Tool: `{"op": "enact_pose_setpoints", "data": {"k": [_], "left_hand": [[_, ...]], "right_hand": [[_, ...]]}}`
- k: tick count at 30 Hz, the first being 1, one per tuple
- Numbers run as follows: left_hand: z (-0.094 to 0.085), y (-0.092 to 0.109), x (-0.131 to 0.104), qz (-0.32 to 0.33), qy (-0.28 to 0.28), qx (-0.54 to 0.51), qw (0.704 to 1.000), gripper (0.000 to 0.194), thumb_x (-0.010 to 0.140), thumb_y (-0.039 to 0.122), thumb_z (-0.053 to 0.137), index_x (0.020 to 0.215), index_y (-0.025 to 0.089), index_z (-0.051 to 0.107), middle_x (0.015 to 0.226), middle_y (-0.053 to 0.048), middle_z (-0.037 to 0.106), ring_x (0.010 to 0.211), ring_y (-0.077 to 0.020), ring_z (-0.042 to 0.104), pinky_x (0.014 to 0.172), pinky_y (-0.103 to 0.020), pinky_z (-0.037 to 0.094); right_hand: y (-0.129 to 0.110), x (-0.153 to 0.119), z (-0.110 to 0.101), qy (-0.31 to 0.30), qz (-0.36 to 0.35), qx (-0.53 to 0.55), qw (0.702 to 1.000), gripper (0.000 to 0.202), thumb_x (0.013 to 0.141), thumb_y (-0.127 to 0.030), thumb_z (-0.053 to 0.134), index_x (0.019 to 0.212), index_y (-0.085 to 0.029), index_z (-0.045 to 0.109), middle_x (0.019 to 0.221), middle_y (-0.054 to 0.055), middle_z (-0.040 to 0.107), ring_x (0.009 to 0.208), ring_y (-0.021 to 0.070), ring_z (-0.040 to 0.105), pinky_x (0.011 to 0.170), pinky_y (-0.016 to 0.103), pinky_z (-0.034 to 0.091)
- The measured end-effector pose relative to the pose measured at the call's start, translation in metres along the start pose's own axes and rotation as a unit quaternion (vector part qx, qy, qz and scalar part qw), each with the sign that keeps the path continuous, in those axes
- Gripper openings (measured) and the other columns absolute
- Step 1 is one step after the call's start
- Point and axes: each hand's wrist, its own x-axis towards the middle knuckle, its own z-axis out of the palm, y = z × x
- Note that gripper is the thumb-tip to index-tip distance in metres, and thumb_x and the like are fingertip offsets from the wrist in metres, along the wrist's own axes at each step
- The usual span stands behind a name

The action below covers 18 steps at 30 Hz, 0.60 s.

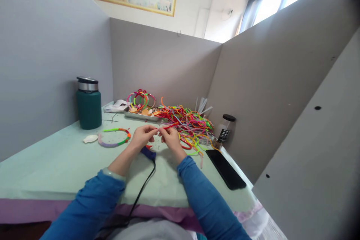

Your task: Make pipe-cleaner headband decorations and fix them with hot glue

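Note:
My left hand (144,136) and my right hand (169,137) meet fingertip to fingertip above the middle of the table. Both pinch a thin red pipe cleaner (171,125), whose free end sticks out up and right past my right fingers. Just below my left hand lies a dark blue tool (148,153) with a black cord running toward the table's front edge. Left of my left hand rests an open ring (114,144) wrapped in green, orange and purple, beside a pale flat piece (90,139).
A tangled pile of colourful pipe cleaners (188,118) lies behind my right hand, next to a metal tray (142,116) holding rings and small pieces. A green bottle (89,107) stands left; a phone (225,169) and a black-lidded jar (225,129) are right. Grey partitions enclose the table.

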Motion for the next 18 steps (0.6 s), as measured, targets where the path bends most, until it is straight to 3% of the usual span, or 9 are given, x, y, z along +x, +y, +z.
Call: {"op": "enact_pose_setpoints", "data": {"k": [3,5,7,10,13,18], "left_hand": [[-0.005,-0.003,0.001,-0.016,0.021,-0.013,1.0,0.034,0.064,0.048,0.07,0.069,0.015,0.063,0.047,0.001,0.054,0.042,-0.01,0.048,0.044,-0.021,0.035],[-0.007,-0.005,0.002,-0.021,0.022,-0.015,0.999,0.033,0.065,0.047,0.069,0.068,0.015,0.063,0.046,0.001,0.053,0.042,-0.0096,0.047,0.043,-0.02,0.034],[-0.008,-0.007,0.002,-0.021,0.019,-0.012,1.0,0.033,0.066,0.047,0.068,0.068,0.015,0.063,0.046,0.001,0.053,0.041,-0.0092,0.047,0.043,-0.02,0.033],[-0.007,-0.007,0.003,-0.026,0.023,-0.012,0.999,0.034,0.066,0.048,0.069,0.069,0.015,0.063,0.049,0.001,0.054,0.04,-0.0085,0.046,0.042,-0.021,0.032],[-0.006,-0.005,0.003,-0.031,0.033,-0.027,0.999,0.034,0.063,0.047,0.07,0.069,0.015,0.062,0.055,0.001,0.058,0.039,-0.0077,0.045,0.041,-0.021,0.031],[-0.007,-0.005,0.003,-0.028,0.031,-0.033,0.999,0.034,0.063,0.047,0.07,0.07,0.015,0.062,0.059,0.001,0.059,0.038,-0.0069,0.045,0.04,-0.021,0.03]], "right_hand": [[0.004,0.007,-0.037,0.027,-0.058,-0.219,0.974,0.012,0.077,-0.027,0.061,0.08,-0.02,0.07,0.079,0.004,0.069,0.071,0.0161,0.061,0.063,0.025,0.046],[0.01,0.01,-0.068,0.113,0.007,-0.374,0.921,0.015,0.077,-0.018,0.057,0.081,-0.018,0.072,0.09,0.009,0.069,0.081,0.0199,0.062,0.07,0.029,0.045],[0.02,0.011,-0.094,0.176,0.086,-0.459,0.866,0.022,0.081,-0.017,0.053,0.089,-0.016,0.073,0.096,0.015,0.067,0.082,0.0219,0.063,0.071,0.031,0.044],[0.037,0.011,-0.115,0.17,0.162,-0.512,0.826,0.023,0.078,-0.018,0.055,0.09,-0.019,0.075,0.098,0.015,0.068,0.087,0.0248,0.064,0.074,0.034,0.043],[0.048,0.012,-0.118,0.127,0.188,-0.519,0.824,0.02,0.074,-0.018,0.058,0.083,-0.021,0.076,0.091,0.013,0.071,0.086,0.0247,0.065,0.072,0.032,0.042],[0.048,0.016,-0.118,0.157,0.129,-0.437,0.876,0.023,0.08,-0.027,0.053,0.085,-0.02,0.075,0.085,0.01,0.072,0.077,0.0209,0.064,0.063,0.027,0.04]]}}
